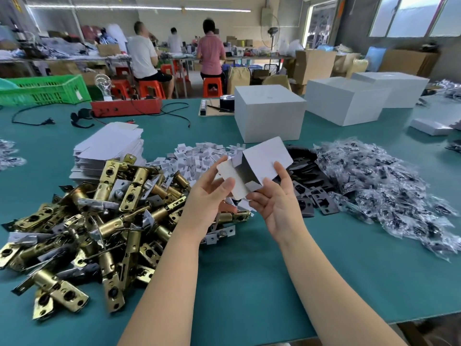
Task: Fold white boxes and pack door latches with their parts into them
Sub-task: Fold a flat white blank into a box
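Here, the green table (pixel 249 270) is taken as reference. Left of centre lies a heap of brass latches (pixel 99 216); right, bagged parts (pixel 389 188); behind, flat box blanks (pixel 109 148). Above centre, a half-opened white box (pixel 252 171) is pinched by the left hand (pixel 212 193) and right hand (pixel 277 196), presumably for folding.

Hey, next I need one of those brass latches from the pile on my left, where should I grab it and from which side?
Judging by shape, grip a brass latch by its round barrel, not the thin drilled plate end. Come from above with the left hand: the latch pile is tangled, so a top-lying one should lift free most easily. Both hands now hold the white box.
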A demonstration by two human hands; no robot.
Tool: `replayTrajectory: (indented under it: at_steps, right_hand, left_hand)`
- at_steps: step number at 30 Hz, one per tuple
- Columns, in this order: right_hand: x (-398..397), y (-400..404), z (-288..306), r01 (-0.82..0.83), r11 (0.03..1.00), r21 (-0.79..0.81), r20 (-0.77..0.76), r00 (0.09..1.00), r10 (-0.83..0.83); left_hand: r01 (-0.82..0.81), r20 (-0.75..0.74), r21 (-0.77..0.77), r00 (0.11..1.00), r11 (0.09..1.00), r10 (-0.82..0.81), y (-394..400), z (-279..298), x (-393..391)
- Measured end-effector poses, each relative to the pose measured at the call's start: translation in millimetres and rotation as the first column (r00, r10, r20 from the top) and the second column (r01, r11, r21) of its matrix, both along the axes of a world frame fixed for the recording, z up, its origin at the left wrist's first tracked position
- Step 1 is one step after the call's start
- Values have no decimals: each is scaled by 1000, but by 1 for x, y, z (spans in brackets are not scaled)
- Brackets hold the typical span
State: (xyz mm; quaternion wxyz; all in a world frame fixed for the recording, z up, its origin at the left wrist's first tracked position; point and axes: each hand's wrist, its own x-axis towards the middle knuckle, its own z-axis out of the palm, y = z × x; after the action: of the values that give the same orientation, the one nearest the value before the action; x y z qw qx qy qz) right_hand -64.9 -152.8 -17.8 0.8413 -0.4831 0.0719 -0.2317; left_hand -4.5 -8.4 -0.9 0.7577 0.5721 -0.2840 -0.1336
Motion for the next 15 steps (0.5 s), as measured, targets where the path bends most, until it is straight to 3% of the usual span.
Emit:
replayTrajectory:
  at_steps: [4, 7, 9, 13, 15]
  right_hand:
    - [-8, 15, -1, 36, 994, -103, 0, 999, -37]
    - [-15, 24, -3, 51, 983, -176, 4, 999, -51]
    - [-17, 28, -4, 76, 968, -237, 27, 997, -72]
    - [-21, 31, -11, 124, 941, -314, 37, 992, -118]
    - [-22, 30, -12, 133, 942, -309, 18, 991, -134]
  left_hand:
    - [-144, 76, 89, 988, 986, 138, -8, -3, -9]
    - [-343, 159, 184, 935, 921, 316, -15, -5, -16]
    - [-398, 222, 218, 909, 891, 352, -19, -8, -20]
    - [-434, 380, 233, 864, 870, 329, -21, -12, -30]
    - [-314, 302, 159, 918, 936, 257, -16, -9, -33]
